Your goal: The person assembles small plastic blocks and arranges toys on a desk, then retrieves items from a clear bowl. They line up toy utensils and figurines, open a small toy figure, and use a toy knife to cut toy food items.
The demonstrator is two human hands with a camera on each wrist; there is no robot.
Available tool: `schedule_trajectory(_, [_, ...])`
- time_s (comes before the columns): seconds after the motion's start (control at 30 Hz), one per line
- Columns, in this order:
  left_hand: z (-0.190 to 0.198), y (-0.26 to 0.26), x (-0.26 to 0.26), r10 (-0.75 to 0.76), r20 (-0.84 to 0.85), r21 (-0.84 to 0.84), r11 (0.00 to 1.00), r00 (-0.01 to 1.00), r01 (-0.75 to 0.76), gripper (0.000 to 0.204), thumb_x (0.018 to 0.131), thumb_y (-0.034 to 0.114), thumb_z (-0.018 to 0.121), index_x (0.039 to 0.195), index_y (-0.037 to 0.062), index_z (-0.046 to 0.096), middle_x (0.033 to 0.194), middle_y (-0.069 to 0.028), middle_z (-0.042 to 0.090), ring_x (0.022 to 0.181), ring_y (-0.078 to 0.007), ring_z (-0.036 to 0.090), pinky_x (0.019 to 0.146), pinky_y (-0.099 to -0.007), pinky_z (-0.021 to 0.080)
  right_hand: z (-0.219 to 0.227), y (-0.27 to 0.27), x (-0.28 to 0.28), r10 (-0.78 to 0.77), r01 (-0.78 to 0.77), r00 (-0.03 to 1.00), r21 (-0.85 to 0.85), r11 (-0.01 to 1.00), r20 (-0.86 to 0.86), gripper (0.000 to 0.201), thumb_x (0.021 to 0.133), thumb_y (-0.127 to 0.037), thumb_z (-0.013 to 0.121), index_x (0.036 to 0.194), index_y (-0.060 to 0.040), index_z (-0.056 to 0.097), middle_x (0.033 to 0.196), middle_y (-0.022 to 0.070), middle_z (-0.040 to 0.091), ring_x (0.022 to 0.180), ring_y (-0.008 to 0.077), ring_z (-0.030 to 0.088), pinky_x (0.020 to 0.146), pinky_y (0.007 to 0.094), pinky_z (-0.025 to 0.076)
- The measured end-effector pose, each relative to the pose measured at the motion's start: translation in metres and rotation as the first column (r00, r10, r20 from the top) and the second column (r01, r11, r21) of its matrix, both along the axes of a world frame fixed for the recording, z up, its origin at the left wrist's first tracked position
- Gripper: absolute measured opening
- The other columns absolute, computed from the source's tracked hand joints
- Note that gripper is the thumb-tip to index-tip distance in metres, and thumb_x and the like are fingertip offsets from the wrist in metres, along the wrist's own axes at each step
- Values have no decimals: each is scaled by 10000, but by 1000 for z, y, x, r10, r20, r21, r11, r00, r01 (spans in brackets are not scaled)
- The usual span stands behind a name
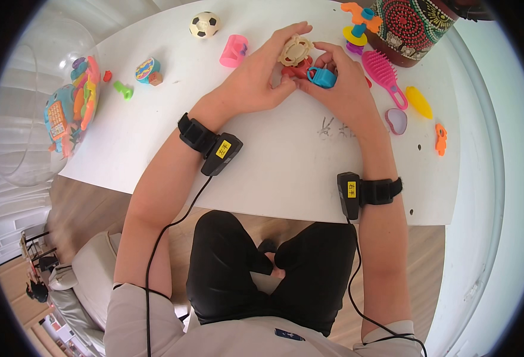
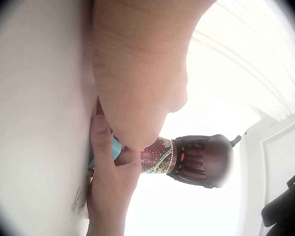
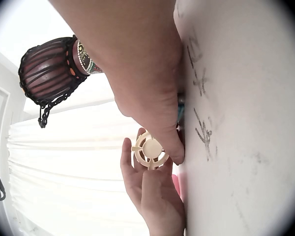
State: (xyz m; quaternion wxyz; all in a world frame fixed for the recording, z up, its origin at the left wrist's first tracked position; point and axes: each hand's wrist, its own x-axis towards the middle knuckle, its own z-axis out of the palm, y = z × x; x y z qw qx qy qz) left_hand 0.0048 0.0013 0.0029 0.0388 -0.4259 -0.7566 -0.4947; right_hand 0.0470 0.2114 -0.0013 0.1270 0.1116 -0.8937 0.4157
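Pinches a cream ring (image 1: 296, 52) in left hand (image 1: 259, 77) and, toward five o'clock from it, curls right hand (image 1: 348, 85) round a blue toy (image 1: 321, 78).

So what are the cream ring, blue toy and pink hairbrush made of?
Cream ring: probably matte moulded plastic, evenly coloured with crisp spokes. Blue toy: likely plastic, smooth and evenly coloured. Pink hairbrush: seemingly plastic, fairly smooth, uniformly coloured.
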Motion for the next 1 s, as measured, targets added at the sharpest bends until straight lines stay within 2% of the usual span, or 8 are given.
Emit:
schedule_trajectory(0.1, [0,0,0,6,-35,19,1000,999,-5,825,834,-11,619,1596,80,317,1551,-135,481,1319,-292,579,1030,-350,523,3,-1,0,16,-16,999,-20,1000,32,697,755,-312,924,1334,-79,615,941,39,665,919,239,622,882,401,484])
schedule_trajectory(0.17, [2,-1,1,-30,35,13,999,999,29,878,841,-103,585,1635,77,258,1649,-139,396,1495,-293,434,1231,-439,368,5,-1,1,21,-20,999,-25,1000,46,704,752,-320,925,1337,-79,618,937,39,667,924,240,626,887,401,481])
schedule_trajectory(0.27, [2,0,0,7,-43,37,999,999,-6,820,823,-30,590,1591,33,310,1555,-174,467,1396,-313,526,1136,-376,458,3,-1,0,2,-2,999,-6,1000,36,710,748,-328,929,1337,-78,621,935,39,671,927,242,630,889,398,481])
schedule_trajectory(0.6, [0,1,-2,37,-11,59,998,999,-36,815,821,-40,570,1592,27,316,1554,-180,465,1403,-319,518,1179,-388,417,4,-1,0,11,-11,999,-13,1000,30,709,747,-337,932,1331,-78,624,964,46,677,925,245,633,884,398,488])
schedule_trajectory(0.7, [4,1,-1,-23,-52,87,996,998,28,816,822,-40,566,1598,46,328,1551,-168,477,1408,-305,516,1170,-387,427,4,-1,0,5,-4,998,-9,1000,55,706,748,-338,932,1328,-78,624,973,45,680,916,245,636,880,397,487])
schedule_trajectory(0.77, [8,0,1,-66,-30,51,996,997,67,816,841,-115,516,1606,61,297,1661,-141,378,1458,-302,498,1198,-455,415,3,-1,1,0,0,999,-16,1000,33,704,746,-331,931,1327,-78,624,963,47,683,911,247,638,873,399,489])
schedule_trajectory(0.9, [8,-2,1,-92,22,30,995,996,91,770,865,-112,491,1597,50,317,1670,-136,370,1464,-297,492,1200,-439,413,3,-1,0,9,-8,999,-24,1000,35,694,744,-316,930,1320,-79,625,955,51,689,920,252,637,870,406,492])
schedule_trajectory(1.0, [2,0,-1,-68,-15,93,993,998,69,711,903,-73,475,1590,77,373,1568,-152,493,1400,-290,540,1145,-373,457,3,-2,0,6,-5,999,-23,1000,39,683,743,-307,929,1312,-80,628,952,53,694,933,256,635,875,408,494])
